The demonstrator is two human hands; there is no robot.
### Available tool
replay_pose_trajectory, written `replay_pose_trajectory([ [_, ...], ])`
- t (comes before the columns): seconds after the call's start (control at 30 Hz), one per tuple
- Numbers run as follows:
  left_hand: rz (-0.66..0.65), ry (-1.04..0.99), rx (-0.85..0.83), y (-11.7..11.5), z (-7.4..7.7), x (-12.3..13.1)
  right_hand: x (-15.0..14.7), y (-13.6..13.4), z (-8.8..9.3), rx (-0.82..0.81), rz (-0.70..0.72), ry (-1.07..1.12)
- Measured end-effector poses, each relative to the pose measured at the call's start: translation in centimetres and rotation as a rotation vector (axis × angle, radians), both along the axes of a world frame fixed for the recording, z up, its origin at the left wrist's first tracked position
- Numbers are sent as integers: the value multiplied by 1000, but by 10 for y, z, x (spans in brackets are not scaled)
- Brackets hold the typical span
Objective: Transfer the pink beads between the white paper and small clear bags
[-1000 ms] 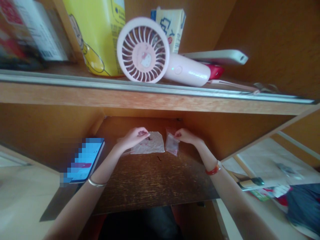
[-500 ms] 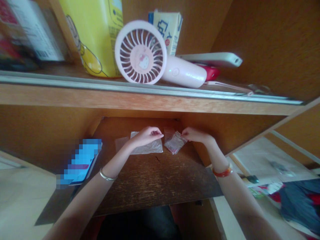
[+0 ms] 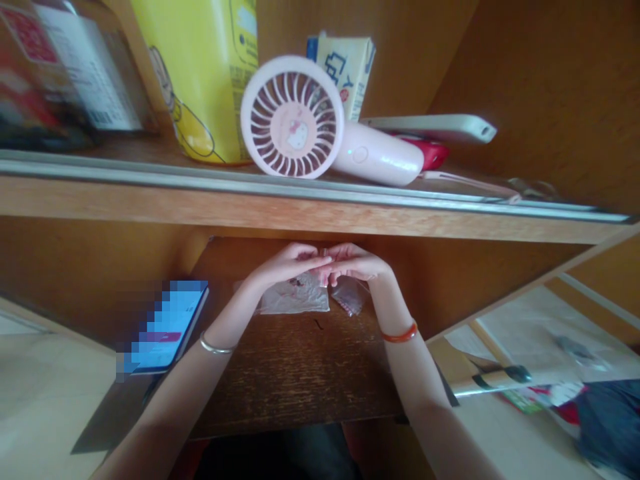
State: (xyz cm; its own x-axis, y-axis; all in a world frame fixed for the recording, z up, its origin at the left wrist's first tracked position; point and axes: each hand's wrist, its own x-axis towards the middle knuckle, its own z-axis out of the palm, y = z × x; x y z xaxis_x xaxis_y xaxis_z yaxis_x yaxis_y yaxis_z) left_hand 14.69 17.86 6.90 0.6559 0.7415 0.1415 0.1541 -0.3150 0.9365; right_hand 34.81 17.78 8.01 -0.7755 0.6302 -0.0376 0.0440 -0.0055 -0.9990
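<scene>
My left hand (image 3: 287, 263) and my right hand (image 3: 355, 261) meet at the fingertips above the far part of a dark wooden desk (image 3: 295, 373). Their fingers curl together, and whatever lies between them is too small or hidden to tell. Below my left hand lies a crumpled white plastic sheet (image 3: 295, 300) with small reddish marks. A small clear plastic bag (image 3: 347, 298) lies just below my right hand, its top edge hidden by my fingers.
A phone (image 3: 165, 327) with a pixelated screen lies left of my left forearm. Above, a shelf edge (image 3: 300, 207) holds a pink handheld fan (image 3: 293, 117), a yellow box (image 3: 200, 80) and a small carton (image 3: 345, 73). The desk's near edge lies below my hands.
My hands have moved toward each other and now touch at the fingertips. Earlier they were apart, over the white sheet and the clear bag. The bag now lies lower, under my right hand.
</scene>
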Motion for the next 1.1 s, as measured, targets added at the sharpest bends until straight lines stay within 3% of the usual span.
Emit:
replay_pose_trajectory([
  [0.27,63,8,62,4,6,-17,-13,11,4,-4,23,6],
  [0.53,-57,91,16,1,10,-22,-20,15,-5,-10,-46,-19],
  [0.77,-105,14,-85,-1,13,-24,-26,14,-5,-38,-40,8],
  [1.1,-8,-99,-173,18,-2,-27,-30,13,-6,-20,-38,118],
])
